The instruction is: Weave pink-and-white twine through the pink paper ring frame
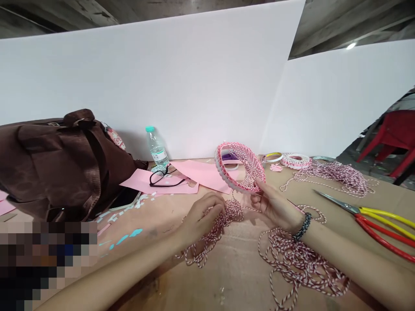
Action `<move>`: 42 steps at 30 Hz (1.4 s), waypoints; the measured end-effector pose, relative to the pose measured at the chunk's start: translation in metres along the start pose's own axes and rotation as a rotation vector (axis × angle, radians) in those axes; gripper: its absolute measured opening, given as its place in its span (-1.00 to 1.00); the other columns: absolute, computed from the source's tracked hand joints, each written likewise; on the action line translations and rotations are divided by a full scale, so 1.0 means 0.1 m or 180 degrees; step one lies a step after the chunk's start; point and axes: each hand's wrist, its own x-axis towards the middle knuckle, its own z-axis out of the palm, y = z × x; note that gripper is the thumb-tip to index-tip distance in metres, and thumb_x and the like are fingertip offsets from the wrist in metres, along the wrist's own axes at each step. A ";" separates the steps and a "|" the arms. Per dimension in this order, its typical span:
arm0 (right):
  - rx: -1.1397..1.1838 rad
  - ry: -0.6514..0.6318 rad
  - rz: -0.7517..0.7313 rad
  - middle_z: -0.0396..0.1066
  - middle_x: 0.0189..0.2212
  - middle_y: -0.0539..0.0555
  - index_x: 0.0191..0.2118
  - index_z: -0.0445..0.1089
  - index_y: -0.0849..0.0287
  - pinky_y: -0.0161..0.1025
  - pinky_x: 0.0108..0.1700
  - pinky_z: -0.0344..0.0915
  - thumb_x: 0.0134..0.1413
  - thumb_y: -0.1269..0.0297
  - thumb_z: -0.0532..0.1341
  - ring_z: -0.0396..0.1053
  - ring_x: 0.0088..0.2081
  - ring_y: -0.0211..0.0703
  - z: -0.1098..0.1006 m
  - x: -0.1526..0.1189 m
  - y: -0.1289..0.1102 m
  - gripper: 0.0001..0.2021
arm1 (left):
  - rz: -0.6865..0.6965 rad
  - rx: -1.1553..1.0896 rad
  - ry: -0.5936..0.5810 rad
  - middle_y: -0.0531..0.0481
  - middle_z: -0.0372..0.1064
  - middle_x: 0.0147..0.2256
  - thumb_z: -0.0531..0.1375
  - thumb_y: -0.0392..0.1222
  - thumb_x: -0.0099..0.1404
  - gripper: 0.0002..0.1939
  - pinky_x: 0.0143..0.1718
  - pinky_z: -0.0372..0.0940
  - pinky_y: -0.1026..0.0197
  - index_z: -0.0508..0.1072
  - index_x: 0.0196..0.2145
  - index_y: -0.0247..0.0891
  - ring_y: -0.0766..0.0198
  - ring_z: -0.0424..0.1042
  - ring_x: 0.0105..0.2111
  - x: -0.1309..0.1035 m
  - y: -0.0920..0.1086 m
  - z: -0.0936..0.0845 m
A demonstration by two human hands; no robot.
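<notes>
Reaching in from the lower right, the right forearm slopes up across the table (pixel 194 289); the right hand (pixel 275 207), a dark beaded bracelet (pixel 303 226) at its wrist, pinches a pink-and-white woven ring (pixel 251 168) by its lower right edge. The ring is held tilted above the table, its opening partly facing the camera. The left hand (pixel 202 216) lies lower, palm down with fingers curled, at a bundle of red-and-white cord (pixel 232 211); whether it grips the cord cannot be told.

Beneath the right forearm, a loose cord pile (pixel 292 259) is partly hidden. Scissors (pixel 356 210) lie to the right, blades pointing toward the far cord heap (pixel 350 178). Beside that heap rests a second ring (pixel 295 161). The held ring partly blocks a purple item behind it. Eyeglasses (pixel 168 185) rest on pink paper (pixel 207 172); a bottle (pixel 157 147) stands near them, and a brown bag (pixel 58 160) occupies the left side. A white panel (pixel 162 86) closes off the far side.
</notes>
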 end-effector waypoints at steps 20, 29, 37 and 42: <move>-0.0255 0.0272 0.0267 0.31 -0.62 -0.08 -0.42 0.25 0.18 -0.47 -0.55 0.28 -0.12 0.02 0.36 0.28 -0.59 -0.40 0.26 -0.25 0.09 -0.63 | -0.0812 -0.0512 0.0266 -0.09 0.42 -0.22 0.17 -0.02 0.23 -0.71 -0.23 0.22 0.17 0.42 -0.18 -0.27 0.16 0.36 -0.24 0.06 0.15 0.10; 0.0246 0.0555 -0.0106 0.25 -0.63 -0.13 -0.45 0.28 0.17 -0.50 -0.58 0.28 -0.15 0.08 0.39 0.23 -0.61 -0.43 0.27 -0.20 -0.06 -0.66 | 0.0795 0.0740 0.0461 -0.10 0.37 -0.23 0.09 -0.24 0.31 -0.82 -0.14 0.24 0.18 0.46 -0.39 -0.25 0.21 0.34 -0.16 -0.06 0.17 -0.05; 0.0208 0.0374 -0.0080 0.30 -0.56 -0.12 -0.30 0.32 0.15 -0.50 -0.59 0.31 -0.07 0.06 0.35 0.28 -0.62 -0.44 0.27 -0.21 -0.11 -0.68 | 0.1479 0.0550 0.0296 -0.10 0.34 -0.08 0.05 -0.32 0.32 -0.83 0.00 0.20 0.14 0.43 -0.34 -0.21 0.19 0.29 -0.02 -0.10 0.29 -0.09; 0.0012 0.0412 -0.0415 0.34 -0.47 -0.11 -0.24 0.27 0.09 -0.42 -0.50 0.42 -0.11 0.08 0.37 0.46 -0.50 -0.30 0.25 -0.20 -0.09 -0.64 | -0.0548 -0.1051 0.0760 -0.07 0.39 -0.29 0.04 -0.12 0.35 -0.70 -0.15 0.24 0.19 0.35 -0.50 -0.27 0.23 0.38 -0.21 -0.05 0.23 0.05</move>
